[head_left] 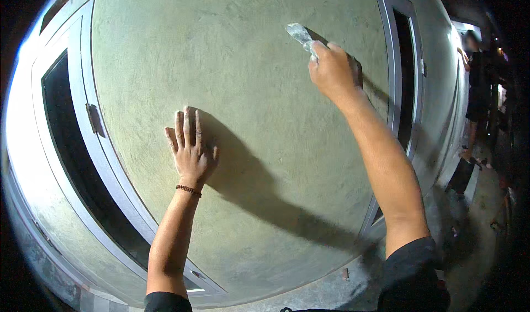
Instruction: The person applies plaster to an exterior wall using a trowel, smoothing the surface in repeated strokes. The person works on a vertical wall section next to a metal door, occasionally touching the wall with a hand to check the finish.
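A greenish-grey plastered wall [265, 163] with faint trowel marks fills the middle of the view. My left hand [191, 149] lies flat against it, fingers stretched upward, with a beaded bracelet [189, 190] on the wrist. Higher up and to the right, my right hand [334, 72] is closed round a putty knife [298, 33]. Its pale, smeared blade points up and left, at or close to the wall surface; whether it touches I cannot tell. My fingers hide most of the handle.
On the left is a grey-framed window or door [88, 58] with a dark opening and a hinge. Another grey frame [390, 30] stands on the right. Far right, a person [476, 86] in dark clothes is near the wall. Grey floor [320, 290] runs along the wall's base.
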A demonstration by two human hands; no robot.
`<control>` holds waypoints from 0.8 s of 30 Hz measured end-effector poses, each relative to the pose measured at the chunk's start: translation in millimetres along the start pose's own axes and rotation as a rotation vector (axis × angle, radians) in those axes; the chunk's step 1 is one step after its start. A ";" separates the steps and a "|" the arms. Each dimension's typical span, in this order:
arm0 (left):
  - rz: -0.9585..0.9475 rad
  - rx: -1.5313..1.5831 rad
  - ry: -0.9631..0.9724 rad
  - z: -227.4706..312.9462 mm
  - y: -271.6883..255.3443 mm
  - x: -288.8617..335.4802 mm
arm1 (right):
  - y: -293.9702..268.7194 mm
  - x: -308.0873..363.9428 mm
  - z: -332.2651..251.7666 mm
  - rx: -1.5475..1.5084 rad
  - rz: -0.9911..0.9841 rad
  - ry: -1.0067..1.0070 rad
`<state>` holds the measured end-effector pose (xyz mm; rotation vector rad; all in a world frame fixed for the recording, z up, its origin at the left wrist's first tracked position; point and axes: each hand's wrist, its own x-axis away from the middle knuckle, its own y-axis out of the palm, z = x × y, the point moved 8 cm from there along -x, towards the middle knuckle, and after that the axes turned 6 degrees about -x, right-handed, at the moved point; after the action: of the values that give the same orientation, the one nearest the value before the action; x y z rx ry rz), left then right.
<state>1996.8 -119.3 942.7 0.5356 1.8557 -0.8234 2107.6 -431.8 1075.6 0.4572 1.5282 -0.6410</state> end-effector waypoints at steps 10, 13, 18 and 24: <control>0.119 0.125 0.013 4.0 -12.2 -2.4 | -5.7 11.3 2.2 -0.025 0.110 -0.077; 0.124 0.163 0.004 4.5 -14.2 -1.8 | 12.3 3.3 12.7 -0.023 -0.047 0.035; 0.040 0.051 0.010 3.9 -8.4 -3.6 | 1.2 -25.0 -0.2 -0.109 0.081 -0.015; 0.032 0.022 0.020 3.3 -5.6 -5.1 | -2.7 27.1 -15.2 -0.076 -0.076 0.063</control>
<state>1997.1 -125.5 948.2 0.5883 1.8534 -0.8205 2092.4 -426.7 1048.8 0.3661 1.6300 -0.6303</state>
